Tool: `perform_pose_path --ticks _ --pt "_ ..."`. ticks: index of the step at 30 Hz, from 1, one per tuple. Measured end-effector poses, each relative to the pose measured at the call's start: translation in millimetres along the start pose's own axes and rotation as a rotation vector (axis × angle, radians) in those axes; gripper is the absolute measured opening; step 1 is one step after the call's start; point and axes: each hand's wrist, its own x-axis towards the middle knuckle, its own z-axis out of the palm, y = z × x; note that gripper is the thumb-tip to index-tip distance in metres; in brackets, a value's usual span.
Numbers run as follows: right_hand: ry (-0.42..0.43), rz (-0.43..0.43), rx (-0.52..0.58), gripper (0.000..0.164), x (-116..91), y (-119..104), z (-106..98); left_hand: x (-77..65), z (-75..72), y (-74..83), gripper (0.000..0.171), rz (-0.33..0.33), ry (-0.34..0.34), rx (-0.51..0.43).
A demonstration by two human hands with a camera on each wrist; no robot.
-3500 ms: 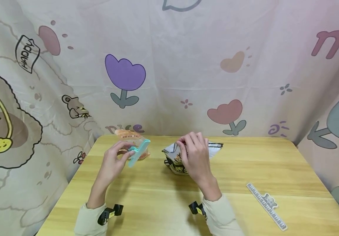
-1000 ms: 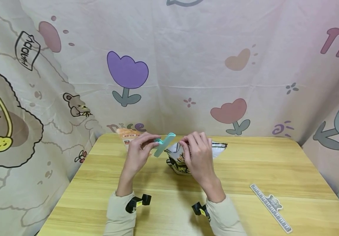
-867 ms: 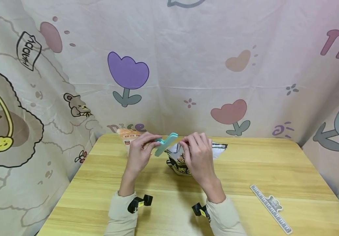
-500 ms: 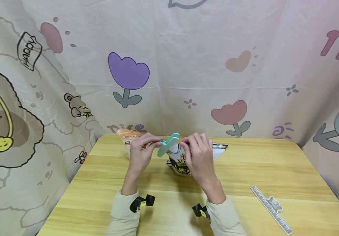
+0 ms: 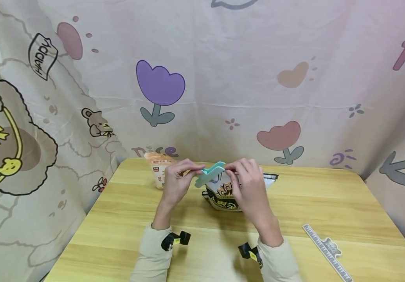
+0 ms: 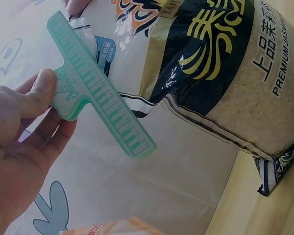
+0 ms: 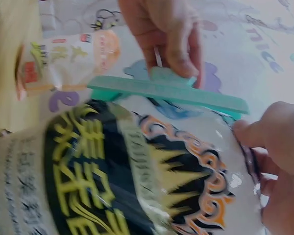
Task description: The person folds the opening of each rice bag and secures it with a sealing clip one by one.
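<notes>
My left hand pinches the handle of a mint-green bag clip with piano-key marks, seen full length in the left wrist view. In the head view the clip's two bars stand spread apart. They lie right at the left corner of the rice bag's top, and in the right wrist view the clip overlaps that edge. The rice bag, black, gold and white with a clear lower part, stands on the table. My right hand pinches its folded top edge, hiding part of the bag.
Behind my left hand stands an orange-and-white food bag. A second clip, grey and clear with piano-key marks, lies at the right of the wooden table. A patterned cloth hangs along the back and sides.
My left hand has carried the green clip rightward from near the orange bag to the rice bag's top corner, and the clip's bars have spread. My right hand keeps pinching the bag's top.
</notes>
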Motion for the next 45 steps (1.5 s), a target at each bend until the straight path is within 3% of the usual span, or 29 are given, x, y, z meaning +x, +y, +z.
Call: perform_pose_path --ticks 8,12,20,45 --pt "-0.073 0.059 -0.019 0.009 -3.1 18.0 -36.0 2.1 2.9 0.8 0.015 -0.007 -0.007 0.009" --pt "-0.097 0.08 0.005 0.01 -5.0 24.6 -44.6 2.6 4.4 1.9 0.015 -0.005 -0.006 0.005" --pt "-0.062 0.056 0.018 0.005 -4.5 26.0 -39.8 2.8 9.8 2.3 0.015 0.026 -0.029 -0.011" --pt "-0.032 0.024 0.026 0.005 -4.2 28.3 -35.4 4.5 15.5 5.7 0.015 0.011 -0.056 -0.015"
